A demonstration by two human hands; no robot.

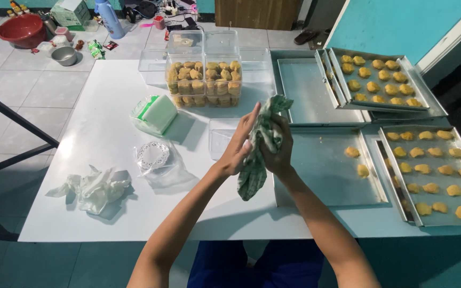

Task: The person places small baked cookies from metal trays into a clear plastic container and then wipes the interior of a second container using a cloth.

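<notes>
Both my hands are raised over the white table (102, 160) and wrapped around a green-and-white checked cloth (253, 178). My left hand (239, 145) presses flat against the cloth from the left, fingers pointing up. My right hand (279, 152) grips the cloth from the right; the cloth bunches above it and hangs below. Just beyond my hands lies an empty clear plastic box (221, 136). To the right sits a metal tray (326, 176) holding two yellow cookies.
Clear boxes filled with cookies (205, 82) stand at the back. A green-and-white pack in a bag (157, 113), a bag of white doilies (156, 157) and crumpled plastic (96, 188) lie on the left. Trays of cookies (433, 170) (377, 80) fill the right. Bowls and a bottle sit on the floor.
</notes>
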